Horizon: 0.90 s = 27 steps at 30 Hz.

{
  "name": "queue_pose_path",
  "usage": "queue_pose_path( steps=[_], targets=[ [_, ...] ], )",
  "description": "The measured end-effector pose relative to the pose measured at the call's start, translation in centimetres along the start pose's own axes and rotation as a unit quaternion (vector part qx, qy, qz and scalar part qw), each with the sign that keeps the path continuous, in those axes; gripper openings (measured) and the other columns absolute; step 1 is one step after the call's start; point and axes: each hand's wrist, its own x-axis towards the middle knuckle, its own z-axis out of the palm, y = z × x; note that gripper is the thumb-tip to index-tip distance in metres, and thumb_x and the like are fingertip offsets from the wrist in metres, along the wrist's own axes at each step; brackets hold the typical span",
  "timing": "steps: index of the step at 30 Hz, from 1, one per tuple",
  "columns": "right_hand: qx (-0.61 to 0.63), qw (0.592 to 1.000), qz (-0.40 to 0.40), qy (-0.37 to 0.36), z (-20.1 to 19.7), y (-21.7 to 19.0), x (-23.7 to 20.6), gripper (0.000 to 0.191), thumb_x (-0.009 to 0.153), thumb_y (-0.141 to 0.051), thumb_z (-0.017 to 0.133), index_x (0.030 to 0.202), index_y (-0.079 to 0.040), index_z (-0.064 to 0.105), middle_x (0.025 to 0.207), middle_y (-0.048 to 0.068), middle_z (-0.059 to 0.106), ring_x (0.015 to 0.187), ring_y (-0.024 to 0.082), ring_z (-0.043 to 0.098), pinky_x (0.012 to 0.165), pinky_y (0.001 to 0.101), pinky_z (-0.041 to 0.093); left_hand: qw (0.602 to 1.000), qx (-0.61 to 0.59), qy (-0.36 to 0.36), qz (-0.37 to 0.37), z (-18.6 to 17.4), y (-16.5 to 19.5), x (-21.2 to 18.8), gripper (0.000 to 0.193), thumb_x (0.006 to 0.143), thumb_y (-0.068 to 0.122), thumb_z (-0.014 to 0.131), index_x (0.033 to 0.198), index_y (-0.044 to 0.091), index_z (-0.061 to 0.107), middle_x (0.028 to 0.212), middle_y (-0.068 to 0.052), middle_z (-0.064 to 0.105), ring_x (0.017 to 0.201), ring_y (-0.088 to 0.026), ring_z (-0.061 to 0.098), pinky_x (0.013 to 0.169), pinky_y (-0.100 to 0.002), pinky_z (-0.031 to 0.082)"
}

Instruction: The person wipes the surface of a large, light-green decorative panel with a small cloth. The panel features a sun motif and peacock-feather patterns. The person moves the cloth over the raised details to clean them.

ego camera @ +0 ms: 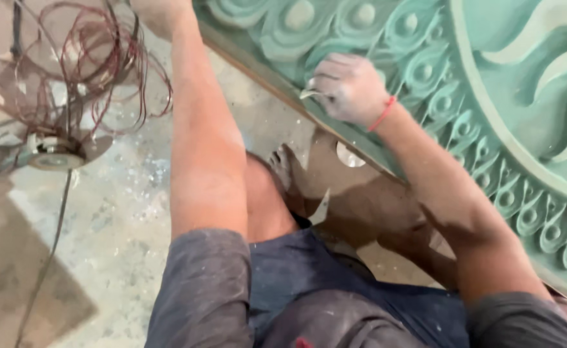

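A large green carved relief panel (pixel 490 84) with rows of peacock-feather shapes fills the upper right. My right hand (pixel 351 87), dusty and with a red thread at the wrist, is closed on a small metal scraping tool (pixel 310 94) whose tip lies at the panel's outer border. My left arm reaches straight up the middle. My left hand (pixel 161 14) is cut off by the top edge near the panel's rim, so its fingers are hidden.
A tangle of red wire (pixel 96 58) lies on the dusty concrete floor (pixel 122 212) at upper left, above a round disc-shaped tool (pixel 55 154) with a trailing cable (pixel 48 258). A pointed metal blade (pixel 322 207) and my bare foot (pixel 283 169) lie below the panel.
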Motion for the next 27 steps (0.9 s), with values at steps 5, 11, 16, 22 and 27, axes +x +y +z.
queue_pose_path(
  steps=[5, 11, 16, 22, 27],
  targets=[
    [-0.026, 0.996, 0.067, -0.055, -0.8, 0.8, -1.1, 0.011, 0.081, -0.011, 0.080, 0.091, -0.009, 0.075, 0.087, 0.006, 0.066, 0.083, 0.026, 0.065, 0.071, 0.0382, 0.055, 1.000, 0.007, -0.005, -0.004, 0.5, -0.1, -0.2, 0.062, 0.082, 0.038, 0.067, 0.113, -0.010, 0.044, 0.096, -0.028, 0.073, 0.089, -0.041, 0.075, 0.079, -0.048, 0.061],
    [-0.068, 0.973, 0.221, 0.019, -3.5, 2.0, -4.0, 0.024, 0.081, -0.011, 0.075, 0.104, -0.007, 0.069, 0.098, 0.010, 0.069, 0.092, 0.028, 0.070, 0.078, 0.0379, 0.058, 0.997, -0.004, -0.036, -0.070, 0.7, 1.2, 0.3, 0.061, 0.085, 0.039, 0.063, 0.115, -0.010, 0.043, 0.097, -0.028, 0.073, 0.089, -0.041, 0.076, 0.080, -0.048, 0.062],
    [0.394, 0.796, 0.421, 0.184, -4.9, 1.2, -6.5, 0.040, 0.111, -0.025, 0.065, 0.139, -0.004, 0.047, 0.118, 0.010, 0.065, 0.101, 0.023, 0.070, 0.080, 0.0382, 0.061, 0.997, -0.015, -0.045, -0.061, -0.1, 1.4, -0.1, 0.071, 0.083, 0.043, 0.065, 0.118, -0.013, 0.039, 0.099, -0.030, 0.072, 0.092, -0.041, 0.076, 0.081, -0.047, 0.062],
    [0.714, 0.484, 0.427, 0.272, -6.2, 0.0, -8.4, 0.066, 0.101, -0.052, 0.058, 0.147, -0.006, 0.051, 0.113, 0.017, 0.068, 0.090, 0.033, 0.071, 0.080, 0.0475, 0.059, 0.996, -0.021, -0.033, -0.079, -0.3, 1.8, -0.4, 0.087, 0.078, 0.060, 0.067, 0.120, -0.012, 0.042, 0.102, -0.027, 0.072, 0.093, -0.040, 0.075, 0.079, -0.048, 0.061],
    [0.747, 0.438, 0.389, 0.315, -5.7, -0.9, -9.6, 0.062, 0.105, -0.043, 0.060, 0.156, -0.011, 0.047, 0.118, 0.014, 0.068, 0.098, 0.031, 0.070, 0.091, 0.0490, 0.057, 0.997, -0.002, -0.029, -0.076, -0.1, 1.8, -0.4, 0.098, 0.078, 0.068, 0.067, 0.124, -0.014, 0.041, 0.101, -0.026, 0.073, 0.094, -0.039, 0.076, 0.082, -0.046, 0.062]
  ],
)
